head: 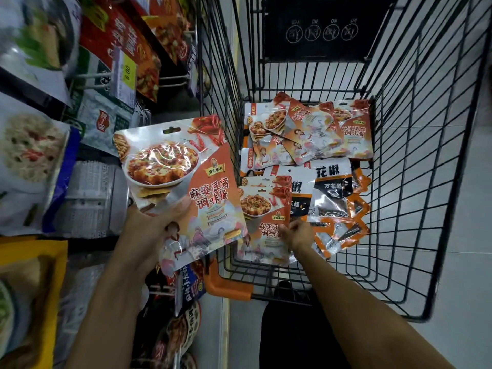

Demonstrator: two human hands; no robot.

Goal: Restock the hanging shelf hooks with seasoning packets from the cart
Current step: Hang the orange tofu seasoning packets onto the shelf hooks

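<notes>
Though half hidden behind it, gripping a seasoning packet (170, 169) left of the cart (229, 290) with the left hand (157, 225). Pinching a second packet (262, 209) inside the cart with the right hand (299, 234), fingertips blurred.

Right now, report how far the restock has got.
Done: hanging packets show at left, but which are new I cannot tell. In hand: the left hand holds one tofu-sauce packet; the right hand pinches a second packet in the cart. Left: the orange pile and the black-and-orange packets lying there.
</notes>
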